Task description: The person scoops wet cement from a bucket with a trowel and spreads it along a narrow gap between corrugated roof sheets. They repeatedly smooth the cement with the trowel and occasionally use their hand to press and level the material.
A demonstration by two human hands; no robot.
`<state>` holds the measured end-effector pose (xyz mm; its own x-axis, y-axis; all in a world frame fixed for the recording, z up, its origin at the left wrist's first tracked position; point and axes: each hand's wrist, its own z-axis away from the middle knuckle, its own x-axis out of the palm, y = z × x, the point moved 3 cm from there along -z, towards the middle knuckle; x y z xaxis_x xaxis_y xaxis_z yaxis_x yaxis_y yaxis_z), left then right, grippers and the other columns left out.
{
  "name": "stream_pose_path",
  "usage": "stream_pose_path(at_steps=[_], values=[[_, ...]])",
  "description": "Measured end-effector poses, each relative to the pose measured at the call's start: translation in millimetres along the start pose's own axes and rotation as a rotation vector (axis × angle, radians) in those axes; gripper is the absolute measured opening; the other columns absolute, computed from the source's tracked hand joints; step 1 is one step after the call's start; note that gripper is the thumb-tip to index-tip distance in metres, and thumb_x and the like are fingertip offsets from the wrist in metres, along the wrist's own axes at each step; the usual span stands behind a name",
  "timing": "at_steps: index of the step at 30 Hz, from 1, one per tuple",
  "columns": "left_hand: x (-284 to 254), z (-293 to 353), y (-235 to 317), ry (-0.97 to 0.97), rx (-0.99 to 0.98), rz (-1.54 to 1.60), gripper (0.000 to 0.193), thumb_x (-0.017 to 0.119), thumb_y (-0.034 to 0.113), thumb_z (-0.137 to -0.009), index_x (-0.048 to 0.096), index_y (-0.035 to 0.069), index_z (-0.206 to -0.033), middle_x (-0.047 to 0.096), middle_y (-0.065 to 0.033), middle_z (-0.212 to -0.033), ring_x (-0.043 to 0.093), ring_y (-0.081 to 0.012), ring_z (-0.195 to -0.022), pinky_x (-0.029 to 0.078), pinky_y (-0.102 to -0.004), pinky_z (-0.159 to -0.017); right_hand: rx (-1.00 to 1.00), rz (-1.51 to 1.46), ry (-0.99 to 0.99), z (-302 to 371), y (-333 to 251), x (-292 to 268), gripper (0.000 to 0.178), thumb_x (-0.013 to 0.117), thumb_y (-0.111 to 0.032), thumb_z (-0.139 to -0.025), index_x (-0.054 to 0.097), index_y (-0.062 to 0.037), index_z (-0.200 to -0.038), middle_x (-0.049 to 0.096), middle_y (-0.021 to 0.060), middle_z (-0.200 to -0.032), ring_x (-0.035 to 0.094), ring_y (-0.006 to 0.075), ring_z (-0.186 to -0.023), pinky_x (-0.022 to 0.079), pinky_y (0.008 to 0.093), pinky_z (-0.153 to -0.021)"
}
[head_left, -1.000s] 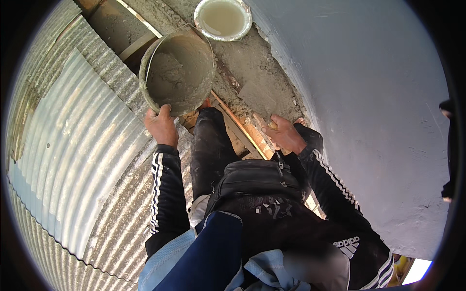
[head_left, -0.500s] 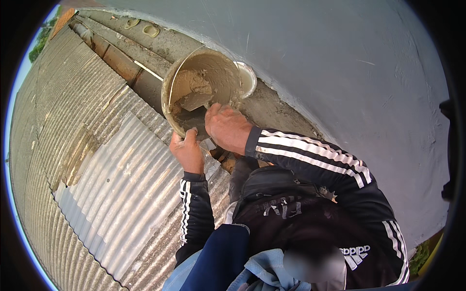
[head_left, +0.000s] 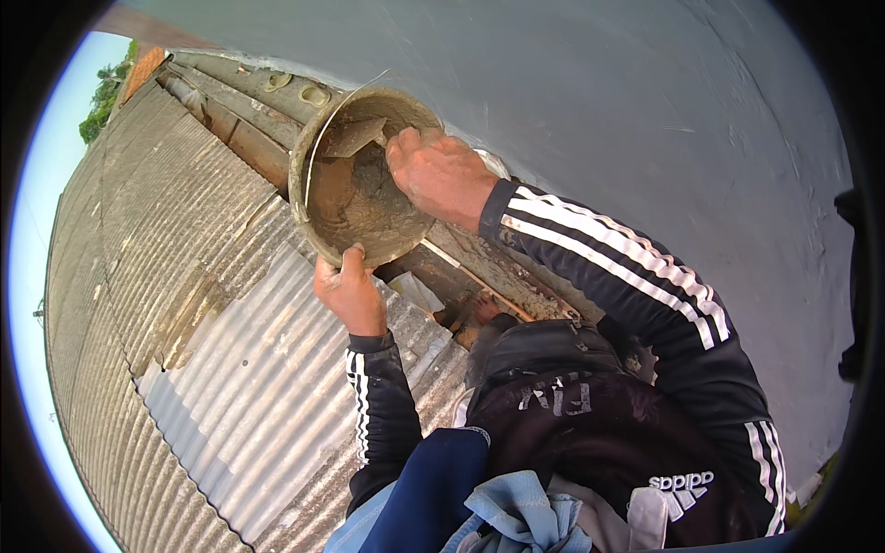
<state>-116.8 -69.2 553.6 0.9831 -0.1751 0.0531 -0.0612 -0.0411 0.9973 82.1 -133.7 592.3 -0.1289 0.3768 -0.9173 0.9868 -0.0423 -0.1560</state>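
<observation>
A mortar-caked bucket (head_left: 297, 175) with a thin wire handle is tilted in front of me, its mouth towards me. Wet grey-brown mortar (head_left: 364, 207) lies inside. My left hand (head_left: 353, 297) grips the near rim, with the thumb over the edge. Closed around a trowel, my right hand (head_left: 438, 175) reaches over the bucket's right side. The trowel's flat blade (head_left: 355, 138) shows inside near the far wall; its handle is mostly hidden by my fingers.
A corrugated roof (head_left: 230, 369) slopes away on the left. A smooth grey wall (head_left: 645, 138) rises on the right. Between them runs a narrow ledge with a pair of sandals (head_left: 313, 95) at the far end. A white container (head_left: 493, 164) is partly hidden behind my right hand.
The bucket has tipped further towards me, showing more mortar. My right hand has moved the trowel up towards the far wall. The left hand keeps its hold on the rim.
</observation>
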Motion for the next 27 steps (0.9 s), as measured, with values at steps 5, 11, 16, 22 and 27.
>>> stream_pose_path(at_steps=[5, 11, 16, 22, 27], values=[[15, -3, 4, 0.054, 0.016, 0.078, 0.016, 0.063, -0.003, -0.094, 0.068, -0.004, -0.109, 0.072, -0.0071, -0.104, 0.069, -0.0137, -0.087, 0.058, -0.0272, -0.072, 0.004, -0.193, -0.357, 8, 0, 12, 0.046, 0.06, -0.005, -0.091, 0.055, 0.0198, -0.129, 0.068, 0.03, -0.1, 0.075, 0.0413, -0.082, 0.061, 0.0503, -0.07], [18, 0, 16, 0.033, 0.245, -0.088, 0.019, 0.062, -0.005, -0.095, 0.069, -0.006, -0.113, 0.072, -0.0067, -0.105, 0.065, -0.0126, -0.091, 0.052, -0.0274, -0.083, 0.305, -0.515, -0.222, -16, 25, 16, 0.028, 0.047, -0.014, -0.105, 0.063, 0.0086, -0.104, 0.071, 0.0291, -0.095, 0.074, 0.0442, -0.08, 0.06, 0.0514, -0.075], [15, -6, 14, -0.018, 0.315, -0.099, 0.013, 0.064, -0.004, -0.094, 0.07, -0.005, -0.105, 0.073, -0.0063, -0.101, 0.067, -0.0129, -0.087, 0.054, -0.0279, -0.077, 0.454, -1.347, -0.615, -3, 23, 49, 0.033, 0.055, -0.029, -0.107, 0.062, 0.0033, -0.101, 0.064, 0.0123, -0.082, 0.068, 0.024, -0.064, 0.057, 0.0403, -0.05], [-4, 3, -13, -0.046, 0.007, 0.071, 0.016, 0.066, -0.002, -0.096, 0.071, -0.004, -0.111, 0.073, -0.0078, -0.105, 0.068, -0.0137, -0.095, 0.056, -0.0291, -0.079, 0.594, -2.141, -0.816, 26, 5, 69, 0.033, 0.056, -0.034, -0.111, 0.061, -0.001, -0.11, 0.056, 0.0009, -0.082, 0.055, 0.0086, -0.061, 0.049, 0.0267, -0.044], [-2, 22, -38, -0.01, -0.132, 0.371, 0.023, 0.067, -0.003, -0.095, 0.067, -0.001, -0.118, 0.072, -0.0102, -0.115, 0.072, -0.0205, -0.1, 0.062, -0.0367, -0.084, 0.621, -2.231, -0.761, 51, -8, 89, 0.038, 0.055, -0.038, -0.112, 0.061, -0.0009, -0.118, 0.055, 0.0013, -0.085, 0.054, 0.0076, -0.06, 0.048, 0.0257, -0.043]])
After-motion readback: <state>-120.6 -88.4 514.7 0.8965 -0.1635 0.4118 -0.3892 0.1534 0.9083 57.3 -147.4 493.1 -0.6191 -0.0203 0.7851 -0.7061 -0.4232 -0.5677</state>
